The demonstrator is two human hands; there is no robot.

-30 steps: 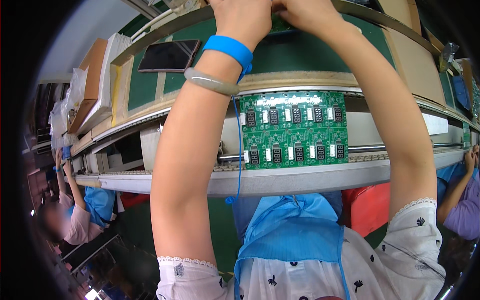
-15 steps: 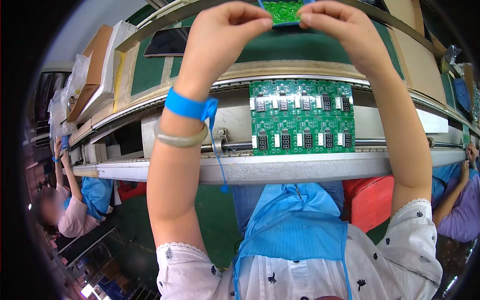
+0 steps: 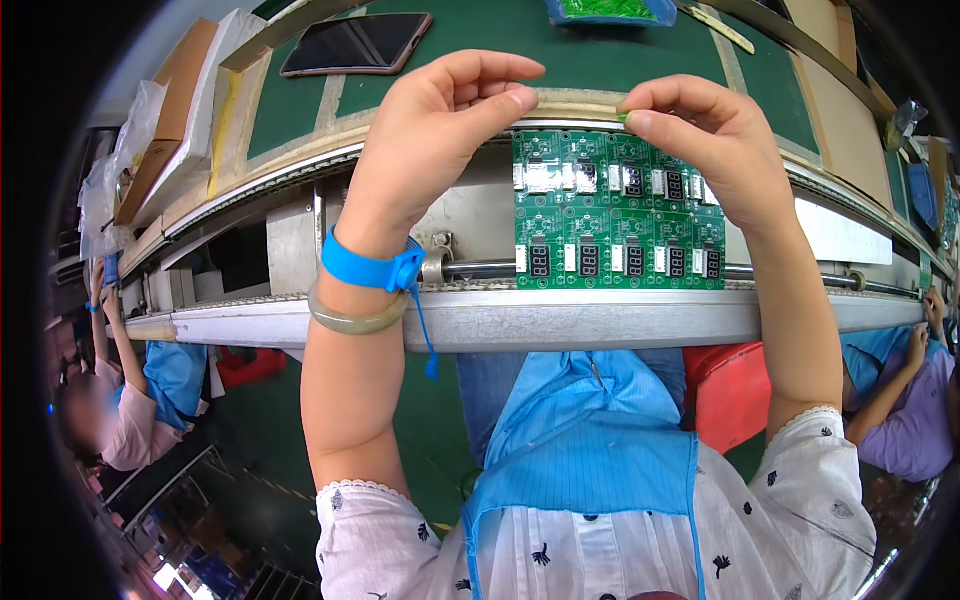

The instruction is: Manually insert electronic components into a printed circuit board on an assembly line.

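Note:
A green circuit board panel (image 3: pixel 620 212) with rows of black digit displays and white connectors lies across the rails in front of me. Over its far right corner is my right hand (image 3: pixel 728 150), thumb and forefinger pinching a small green part (image 3: pixel 623 117). My left hand (image 3: pixel 428 135) hovers beyond the board's far left corner, fingers curled in and thumb close to the forefinger. Whatever its curled fingers may hold is hidden. Past both hands sits a blue bin (image 3: pixel 655 12) with many small bright green parts (image 3: pixel 605 6).
A dark phone (image 3: pixel 357 44) rests on the green bench at the far left. The near metal rail (image 3: pixel 590 322) runs between me and the board. Cardboard pieces (image 3: pixel 845 140) stand at the right. Other people (image 3: pixel 905 425) work at both sides.
Both hands have drawn back toward me from the bin to the board's far edge. The small green part now shows in my right fingertips. The board sits slightly farther right in view.

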